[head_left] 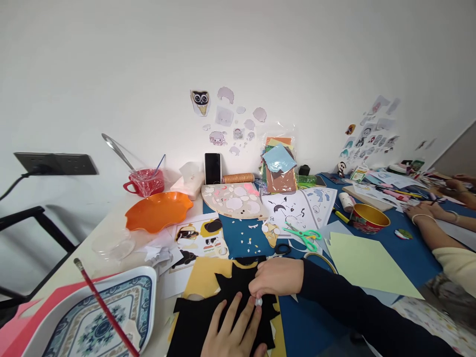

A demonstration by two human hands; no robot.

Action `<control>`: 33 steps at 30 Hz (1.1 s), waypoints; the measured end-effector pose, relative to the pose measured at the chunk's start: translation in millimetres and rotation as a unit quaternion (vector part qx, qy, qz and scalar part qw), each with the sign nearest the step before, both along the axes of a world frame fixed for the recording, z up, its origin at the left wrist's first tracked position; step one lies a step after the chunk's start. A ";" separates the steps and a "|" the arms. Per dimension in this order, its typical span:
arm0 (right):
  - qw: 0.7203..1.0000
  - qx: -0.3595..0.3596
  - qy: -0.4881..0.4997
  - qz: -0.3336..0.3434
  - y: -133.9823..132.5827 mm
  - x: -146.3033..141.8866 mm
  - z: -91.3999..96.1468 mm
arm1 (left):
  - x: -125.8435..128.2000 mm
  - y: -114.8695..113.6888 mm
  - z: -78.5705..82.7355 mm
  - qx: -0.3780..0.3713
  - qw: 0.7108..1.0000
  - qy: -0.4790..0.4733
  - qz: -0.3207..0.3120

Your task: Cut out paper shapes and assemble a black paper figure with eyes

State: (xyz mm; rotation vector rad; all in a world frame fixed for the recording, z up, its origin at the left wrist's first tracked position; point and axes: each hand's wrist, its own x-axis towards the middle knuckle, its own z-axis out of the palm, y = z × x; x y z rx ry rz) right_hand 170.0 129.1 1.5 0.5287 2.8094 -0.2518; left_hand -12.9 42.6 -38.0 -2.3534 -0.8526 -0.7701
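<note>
My left hand (232, 329) lies flat with fingers spread on a jagged black paper cutout (208, 317), which rests on yellow paper (203, 280) near the table's front edge. My right hand (277, 277), in a dark sleeve, is closed around a small white-tipped object (258, 301) pressed to the black cutout just by my left fingertips. Green-handled scissors (303, 235) lie beyond my right hand on the blue mat (241, 238).
An orange bowl (158, 210), a patterned tray (100, 317) with a red brush (106, 310), a red cup (145, 182), a phone (212, 168), printed sheets (297, 208), pale green paper (366, 263) and a gold tin (368, 218) crowd the table. Another person's hands (424, 213) work at right.
</note>
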 end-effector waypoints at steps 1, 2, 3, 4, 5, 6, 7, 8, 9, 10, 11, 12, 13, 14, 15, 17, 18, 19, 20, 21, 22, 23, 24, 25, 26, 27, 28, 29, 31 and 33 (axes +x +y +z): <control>1.000 0.002 -0.005 0.003 0.2 -0.4 0.1 | -0.4 -0.3 -0.2 0.001 1.000 -0.002 0.000; 1.000 0.004 -0.009 0.004 0.4 -0.6 0.2 | -0.8 -0.7 -0.4 0.000 1.000 -0.002 0.000; 1.000 0.006 -0.011 0.004 0.4 -0.7 0.1 | -1.1 -1.1 -0.6 0.000 1.000 -0.003 -0.001; 1.000 0.009 -0.011 0.003 0.2 -0.7 0.1 | -1.3 -1.7 -0.8 0.000 1.000 -0.004 -0.001; 1.000 0.014 -0.010 0.000 -0.4 -0.7 0.1 | -1.5 -2.1 -0.9 0.000 1.000 -0.004 -0.001; 1.000 0.019 -0.007 -0.003 -1.4 -0.8 0.3 | -1.5 -2.5 -1.1 -0.001 1.000 -0.004 -0.001; 1.000 0.023 -0.003 -0.005 -2.8 -1.1 0.6 | -1.3 -2.7 -1.1 -0.003 1.000 -0.002 -0.001; 1.000 0.027 0.000 -0.009 -4.7 -1.7 1.0 | -1.0 -2.8 -1.2 -0.005 1.000 -0.001 -0.002; 0.999 0.030 0.001 -0.015 -6.8 -2.5 1.5 | -0.5 -2.6 -1.3 -0.008 1.000 0.000 0.000; 0.999 0.032 -0.002 -0.031 -8.9 -3.7 1.8 | 0.1 -2.4 -1.5 -0.010 1.000 -0.001 0.002; 0.998 0.036 -0.009 -0.059 -10.6 -5.1 2.0 | 0.8 -2.1 -1.8 -0.013 1.000 -0.001 0.005; 0.994 0.042 -0.021 -0.097 -11.8 -6.4 1.7 | 1.5 -1.8 -2.2 -0.016 1.000 -0.001 0.007; 0.988 0.050 -0.033 -0.141 -12.2 -7.4 1.0 | 2.0 -1.7 -2.7 -0.019 1.000 -0.002 0.009; 0.981 0.052 -0.040 -0.184 -11.7 -7.9 -0.2 | 2.5 -1.8 -3.6 -0.021 1.000 -0.002 0.012; 0.975 0.047 -0.036 -0.216 -10.6 -7.6 -1.7 | 2.7 -2.1 -4.7 -0.023 1.000 -0.003 0.013; 0.968 0.016 0.004 -0.251 -7.7 -4.7 -4.8 | 2.5 -2.9 -7.9 -0.024 1.000 -0.006 0.019; 0.965 -0.006 0.032 -0.259 -6.6 -2.3 -5.8 | 2.2 -3.4 -10.0 -0.025 0.999 -0.007 0.022; 0.962 -0.024 0.059 -0.264 -6.3 0.4 -6.2 | 1.8 -3.8 -12.3 -0.026 0.999 -0.007 0.025; 0.960 -0.038 0.082 -0.267 -6.7 3.1 -6.0 | 1.4 -4.1 -14.7 -0.028 0.999 -0.005 0.027; 0.958 -0.049 0.102 -0.264 -7.9 5.5 -5.2 | 1.1 -4.3 -17.1 -0.030 0.999 -0.004 0.030; 0.958 -0.059 0.120 -0.254 -9.8 7.5 -4.1 | 0.7 -4.5 -19.2 -0.031 0.999 -0.003 0.031; 0.959 -0.070 0.137 -0.237 -12.1 8.9 -2.9 | 0.3 -4.5 -20.9 -0.029 0.999 -0.002 0.032; 0.960 -0.080 0.152 -0.220 -14.6 9.8 -2.0 | 0.0 -4.5 -22.0 -0.027 0.999 -0.002 0.031; 0.961 -0.087 0.162 -0.207 -17.0 10.0 -1.4 | -0.2 -4.4 -22.5 -0.024 0.999 -0.004 0.029; 0.961 -0.093 0.168 -0.198 -19.3 9.7 -1.4 | -0.3 -4.3 -22.5 -0.022 0.999 -0.006 0.027; 0.960 -0.098 0.171 -0.199 -21.3 9.0 -1.9 | -0.3 -4.1 -22.2 -0.021 0.999 -0.010 0.025; 0.957 -0.103 0.174 -0.206 -23.1 8.1 -2.8 | -0.2 -3.9 -21.6 -0.022 0.999 -0.015 0.023; 0.953 -0.107 0.180 -0.217 -24.8 7.2 -3.9 | -0.3 -3.6 -21.2 -0.024 0.999 -0.021 0.021; 0.939 -0.124 0.204 -0.249 -28.0 5.7 -5.5 | -1.0 -3.5 -21.0 -0.031 0.999 -0.039 0.010; 0.908 -0.169 0.239 -0.299 -31.6 5.5 -4.9 | -3.1 -4.3 -21.4 -0.043 0.996 -0.075 0.002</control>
